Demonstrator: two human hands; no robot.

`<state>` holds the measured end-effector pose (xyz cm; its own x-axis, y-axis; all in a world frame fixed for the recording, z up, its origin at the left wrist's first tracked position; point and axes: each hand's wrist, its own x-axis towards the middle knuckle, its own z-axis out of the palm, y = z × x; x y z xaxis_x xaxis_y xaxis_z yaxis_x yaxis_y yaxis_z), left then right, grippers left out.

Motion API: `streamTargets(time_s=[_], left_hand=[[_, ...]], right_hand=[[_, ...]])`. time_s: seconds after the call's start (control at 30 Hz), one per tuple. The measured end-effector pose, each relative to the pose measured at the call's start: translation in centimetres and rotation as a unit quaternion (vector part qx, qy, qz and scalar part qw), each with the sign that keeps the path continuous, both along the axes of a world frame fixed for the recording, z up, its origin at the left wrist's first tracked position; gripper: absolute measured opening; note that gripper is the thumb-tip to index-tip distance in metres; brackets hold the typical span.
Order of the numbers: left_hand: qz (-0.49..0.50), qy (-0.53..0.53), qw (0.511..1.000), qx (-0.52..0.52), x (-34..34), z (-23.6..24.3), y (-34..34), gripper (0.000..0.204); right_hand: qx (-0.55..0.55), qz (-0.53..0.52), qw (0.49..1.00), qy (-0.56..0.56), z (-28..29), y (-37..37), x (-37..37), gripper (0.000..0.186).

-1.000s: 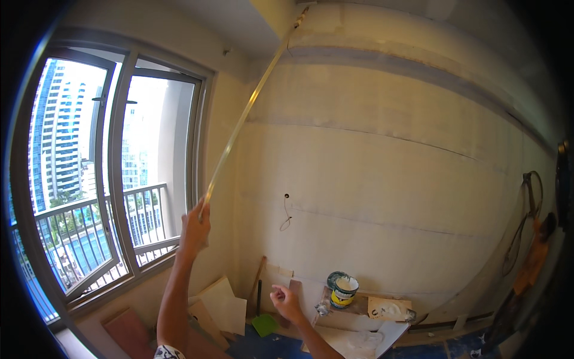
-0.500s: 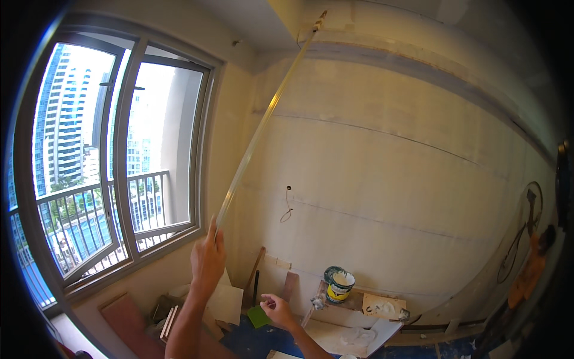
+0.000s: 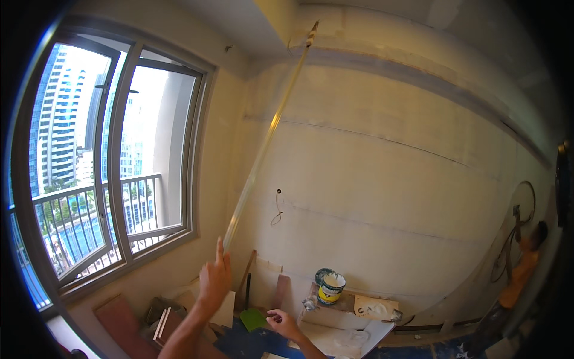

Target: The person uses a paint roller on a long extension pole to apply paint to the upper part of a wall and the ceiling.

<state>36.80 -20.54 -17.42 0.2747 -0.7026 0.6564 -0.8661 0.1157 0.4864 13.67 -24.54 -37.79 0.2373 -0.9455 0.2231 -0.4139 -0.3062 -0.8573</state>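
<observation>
My left hand [image 3: 212, 278] grips a long, pale yellow pole [image 3: 269, 137], index finger raised along it. The pole slants up to a small head [image 3: 311, 35] at the upper back wall, near the corner of the ceiling bulkhead; what the head is I cannot make out. Lower and further right, my right hand [image 3: 282, 321] is off the pole, its fingers loosely curled and slightly apart with nothing visible in them. Beyond it, a green dustpan [image 3: 254, 318] lies on the blue floor covering, and a paint bucket [image 3: 329, 292] stands beside a board smeared with white compound [image 3: 373, 308].
An open window [image 3: 113, 155] with railing outside fills the left. Boards [image 3: 110, 317] lean below it. A co-worker in an orange top [image 3: 519, 269] stands at the far right, an arm raised to the wall near a looped cable [image 3: 528, 184]. A low white panel [image 3: 335, 335] lies ahead.
My left hand has moved down and to the right with the pole, whose top appears lower. The co-worker's raised arm has shifted. The view has shifted slightly.
</observation>
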Motion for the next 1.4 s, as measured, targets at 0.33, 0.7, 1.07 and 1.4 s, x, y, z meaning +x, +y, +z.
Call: streamTargets(time_s=[0.33,0.7,1.07,1.4], left_hand=[[-0.01,-0.003,0.999,-0.04,-1.2,7.8,-2.7,0.05],[-0.058,0.011,0.995,-0.084,-1.0,13.8,-3.4,0.052],[-0.079,-0.034,0.996,0.022,-1.8,1.5,1.9,0.053],[-0.057,-0.102,0.992,-0.045,-1.6,6.1,-3.0,0.045]], right_hand=[[-0.016,0.005,1.0,-0.02,0.2,1.5,0.4,0.036],[-0.036,0.015,0.999,-0.009,0.4,1.0,0.8,0.036],[0.002,0.031,0.999,0.007,-4.4,1.6,-1.2,0.035],[0.03,0.074,0.997,-0.016,-2.4,3.6,0.8,0.03]])
